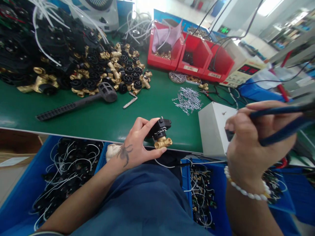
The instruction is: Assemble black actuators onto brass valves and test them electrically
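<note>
My left hand (137, 139) is closed around a brass valve (162, 143) with a black plastic housing (163, 124) on top, just above the table's front edge. A thin wire clip shows at the joint of housing and brass. My right hand (256, 141) is raised over the right side, wrapped around blue-handled pliers (280, 133); their head points right and is blurred. Its fingertips overlap a white box (213, 131) in view; whether they touch it I cannot tell. A heap of small metal spring clips (188, 100) lies between the hands, farther back.
Black mallet (76, 106), hex key (130, 100) and piled brass valves (118, 70) occupy the left of the green table. Red bins (164, 62) stand behind, beside a power supply (246, 70) with hanging cables. Blue crates (98, 154) of wired parts sit below the edge.
</note>
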`<state>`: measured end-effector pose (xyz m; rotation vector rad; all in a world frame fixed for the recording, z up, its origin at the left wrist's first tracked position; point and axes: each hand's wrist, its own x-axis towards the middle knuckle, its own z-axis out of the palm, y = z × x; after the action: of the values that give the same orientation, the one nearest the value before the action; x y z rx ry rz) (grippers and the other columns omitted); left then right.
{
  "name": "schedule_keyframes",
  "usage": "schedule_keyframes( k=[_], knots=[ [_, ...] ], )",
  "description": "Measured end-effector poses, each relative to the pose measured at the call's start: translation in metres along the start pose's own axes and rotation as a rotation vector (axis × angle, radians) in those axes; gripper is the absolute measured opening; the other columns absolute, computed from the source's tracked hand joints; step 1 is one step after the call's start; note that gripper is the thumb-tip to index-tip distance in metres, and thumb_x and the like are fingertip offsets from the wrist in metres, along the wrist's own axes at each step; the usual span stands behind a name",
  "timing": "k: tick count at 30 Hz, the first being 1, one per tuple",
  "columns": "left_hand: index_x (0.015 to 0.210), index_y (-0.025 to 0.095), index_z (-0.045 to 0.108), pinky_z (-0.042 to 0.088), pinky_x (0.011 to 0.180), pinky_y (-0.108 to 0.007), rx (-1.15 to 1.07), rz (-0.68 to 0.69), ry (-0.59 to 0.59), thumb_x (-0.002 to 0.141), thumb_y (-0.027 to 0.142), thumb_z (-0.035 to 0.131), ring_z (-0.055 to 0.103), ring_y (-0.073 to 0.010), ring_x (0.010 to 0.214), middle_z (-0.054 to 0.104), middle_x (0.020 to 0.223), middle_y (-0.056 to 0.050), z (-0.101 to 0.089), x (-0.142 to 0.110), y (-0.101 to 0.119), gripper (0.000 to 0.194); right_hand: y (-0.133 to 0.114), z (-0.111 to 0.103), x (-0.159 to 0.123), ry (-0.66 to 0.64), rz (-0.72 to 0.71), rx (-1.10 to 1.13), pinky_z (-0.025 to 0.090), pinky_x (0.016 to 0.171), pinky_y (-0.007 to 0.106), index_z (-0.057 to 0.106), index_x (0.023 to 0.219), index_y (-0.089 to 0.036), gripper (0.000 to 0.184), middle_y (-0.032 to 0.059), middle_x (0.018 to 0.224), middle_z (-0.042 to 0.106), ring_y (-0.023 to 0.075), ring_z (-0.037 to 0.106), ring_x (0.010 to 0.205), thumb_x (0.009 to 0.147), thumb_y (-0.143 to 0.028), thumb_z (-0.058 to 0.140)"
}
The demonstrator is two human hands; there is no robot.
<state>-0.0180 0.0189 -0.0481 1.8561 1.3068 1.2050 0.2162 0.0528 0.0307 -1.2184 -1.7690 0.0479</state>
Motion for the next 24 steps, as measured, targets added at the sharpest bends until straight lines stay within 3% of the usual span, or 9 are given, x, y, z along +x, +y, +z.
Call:
schedule_keyframes(
  k=[2,6,7,8,12,13,17,21,24],
  knots=[
    [0.143,0.025,0.051,0.059,0.086,-0.036,0.005,-0.010,-0.020,0.076,0.040,0.078,0.056,-0.0207,0.101,0.050,0.110,-0.004,-0.001,0.000,0.000,0.073,0.000,0.008,-0.005,0.070,-0.037,0.009,0.047,0.065,0.034,0.052,0.118,-0.032,0.018,0.0036,0.095,0.054,0.0180,0.055,0.071,0.100,-0.027,0.048],
    [0.142,0.023,0.051,0.060,0.085,-0.036,-0.004,-0.024,-0.069,0.076,0.037,0.078,0.056,-0.0205,0.099,0.050,0.109,-0.005,-0.004,0.000,0.002,0.073,0.002,0.009,-0.006,-0.444,-0.133,-0.037,0.047,0.059,0.031,0.065,0.098,-0.025,0.011,0.0013,0.078,0.061,0.0175,0.059,0.066,0.089,-0.020,0.061],
    [0.143,0.022,0.050,0.059,0.086,-0.036,-0.003,-0.024,-0.071,0.076,0.037,0.078,0.056,-0.0204,0.100,0.050,0.109,-0.005,-0.004,0.000,0.002,0.073,0.002,0.006,-0.005,-0.482,-0.126,-0.049,0.047,0.059,0.030,0.066,0.098,-0.024,0.012,0.0012,0.079,0.062,0.0168,0.059,0.066,0.089,-0.019,0.061],
    [0.143,0.022,0.050,0.059,0.086,-0.036,-0.001,-0.025,-0.069,0.077,0.037,0.078,0.056,-0.0203,0.100,0.050,0.109,-0.005,-0.004,0.000,0.003,0.073,0.001,0.003,-0.004,-0.434,-0.102,-0.046,0.047,0.061,0.030,0.066,0.099,-0.024,0.012,0.0012,0.081,0.062,0.0161,0.059,0.066,0.090,-0.018,0.061],
    [0.143,0.023,0.051,0.058,0.087,-0.036,-0.007,-0.018,-0.041,0.077,0.038,0.077,0.056,-0.0204,0.101,0.050,0.110,-0.005,-0.002,0.001,0.002,0.073,-0.001,0.006,-0.012,0.051,0.046,0.078,0.048,0.067,0.032,0.062,0.107,-0.025,0.012,0.0030,0.094,0.062,0.0162,0.058,0.072,0.095,-0.023,0.060],
    [0.143,0.023,0.052,0.058,0.087,-0.036,-0.010,-0.016,-0.042,0.077,0.038,0.077,0.056,-0.0205,0.101,0.050,0.110,-0.005,-0.002,0.001,0.002,0.073,-0.001,0.011,-0.017,-0.003,0.026,0.080,0.048,0.068,0.032,0.061,0.107,-0.025,0.012,0.0035,0.094,0.062,0.0167,0.059,0.073,0.095,-0.022,0.058],
    [0.143,0.020,0.051,0.058,0.090,-0.038,-0.002,-0.001,-0.080,0.076,0.039,0.078,0.057,-0.0215,0.102,0.051,0.110,-0.006,-0.003,0.003,0.001,0.074,0.001,0.028,-0.032,-0.535,-0.034,0.004,0.048,0.065,0.030,0.064,0.100,-0.021,0.012,0.0042,0.086,0.066,0.0173,0.061,0.072,0.093,-0.018,0.055],
    [0.145,0.024,0.048,0.058,0.090,-0.038,0.009,-0.033,-0.093,0.078,0.040,0.078,0.057,-0.0219,0.104,0.051,0.113,-0.006,-0.004,0.004,0.002,0.075,0.018,0.032,-0.031,-0.390,0.247,-0.063,0.055,0.073,0.036,0.063,0.111,-0.018,0.032,0.0068,0.090,0.068,0.0214,0.066,0.078,0.095,-0.046,0.061],
    [0.144,0.021,0.050,0.058,0.091,-0.040,0.007,-0.040,-0.083,0.076,0.039,0.078,0.057,-0.0220,0.102,0.051,0.112,-0.006,-0.004,0.005,0.004,0.076,0.032,0.034,-0.029,-0.440,0.224,-0.193,0.055,0.089,0.052,0.065,0.119,-0.014,0.057,0.0164,0.107,0.068,0.0327,0.066,0.100,0.087,-0.061,0.067]
  ],
)
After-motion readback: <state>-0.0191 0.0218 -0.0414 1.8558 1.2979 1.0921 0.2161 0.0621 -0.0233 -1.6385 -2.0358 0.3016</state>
